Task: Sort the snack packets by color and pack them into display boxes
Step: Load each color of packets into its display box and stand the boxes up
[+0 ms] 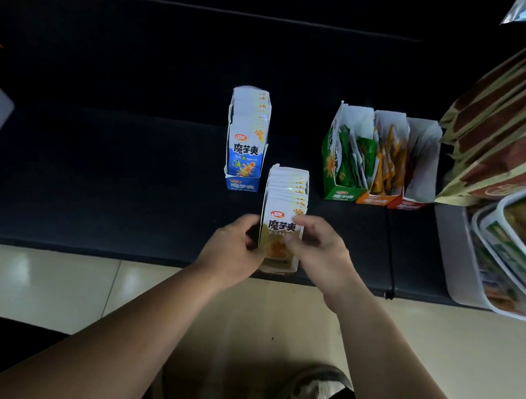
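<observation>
Both hands curl around the yellow display box [283,214] at the near edge of the dark surface [95,163]: the left hand [233,250] grips its left side, the right hand [321,250] pinches its front packet. Behind stands a blue box [247,138]; to the right, green, orange and red boxes [379,157]. Pale floor tiles [32,281] lie below.

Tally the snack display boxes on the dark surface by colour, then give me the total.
blue box: 1
yellow box, held by the left hand and the right hand: 1
green box: 1
orange box: 1
red box: 1
Total: 5 boxes
</observation>
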### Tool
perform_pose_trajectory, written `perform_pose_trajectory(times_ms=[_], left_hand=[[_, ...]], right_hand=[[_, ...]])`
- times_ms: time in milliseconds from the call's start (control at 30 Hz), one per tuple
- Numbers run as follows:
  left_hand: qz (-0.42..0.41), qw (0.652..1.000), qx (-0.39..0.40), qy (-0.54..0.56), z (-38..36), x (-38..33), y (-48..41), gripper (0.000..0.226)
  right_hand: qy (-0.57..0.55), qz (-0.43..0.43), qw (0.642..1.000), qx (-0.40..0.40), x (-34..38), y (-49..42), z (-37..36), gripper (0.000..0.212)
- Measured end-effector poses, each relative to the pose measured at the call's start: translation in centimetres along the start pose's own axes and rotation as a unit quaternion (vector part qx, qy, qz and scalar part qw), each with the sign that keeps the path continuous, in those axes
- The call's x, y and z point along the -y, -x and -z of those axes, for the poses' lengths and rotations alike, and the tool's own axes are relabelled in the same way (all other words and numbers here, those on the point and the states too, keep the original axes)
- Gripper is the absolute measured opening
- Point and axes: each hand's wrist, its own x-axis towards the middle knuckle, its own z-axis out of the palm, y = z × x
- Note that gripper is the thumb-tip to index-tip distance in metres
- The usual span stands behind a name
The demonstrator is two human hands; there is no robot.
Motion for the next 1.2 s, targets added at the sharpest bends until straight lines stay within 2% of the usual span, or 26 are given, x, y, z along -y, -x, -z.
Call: perform_pose_trajectory(times_ms=[200, 267, 500, 567, 667, 733, 800, 900, 1000, 1200], left_hand=[[0.037, 0.997, 0.029, 0.056, -0.7, 0.7, 0.2, 0.050], [0.048, 0.996, 0.018, 0.074, -1.1, 0.5, 0.0, 0.049], [0.043, 0.996, -0.025, 0.078, -1.0, -1.0, -2.0, 0.047], [0.043, 0.996, -0.037, 0.068, -0.5, -1.5, -3.1, 0.047], [0.030, 0.998, -0.024, 0.056, 0.4, -2.0, -4.3, 0.051], [0.022, 0.998, -0.009, 0.052, 0.8, -2.0, -5.0, 0.055], [0.017, 0.998, -0.004, 0.063, 1.0, -2.1, -5.5, 0.057], [-0.001, 0.995, 0.014, 0.098, 0.9, -3.1, -6.2, 0.059], [-0.004, 0.993, 0.013, 0.113, 0.8, -4.1, -7.0, 0.055], [0.036, 0.997, -0.047, 0.050, 2.4, -2.2, -8.4, 0.045]], right_hand=[[0.017, -0.012, 0.996, -0.091, -0.4, 0.5, -0.8, 0.017], [0.029, -0.022, 0.996, -0.080, -0.8, 0.9, -1.4, 0.023], [0.071, 0.029, 0.995, -0.062, -1.2, 0.0, -1.9, 0.059], [0.144, 0.037, 0.989, -0.027, -0.5, -1.1, -1.9, 0.071], [0.320, 0.035, 0.946, 0.028, 1.0, -3.0, -2.3, 0.096], [0.370, 0.045, 0.928, 0.009, 1.6, -4.2, -2.5, 0.100], [0.384, 0.057, 0.921, -0.031, 1.7, -5.1, -2.5, 0.095], [0.370, 0.067, 0.924, -0.073, 1.3, -6.5, -2.6, 0.091], [0.276, 0.084, 0.953, -0.096, 1.2, -8.3, -2.6, 0.092], [0.209, 0.095, 0.970, -0.082, 2.5, -11.0, -4.2, 0.093]])
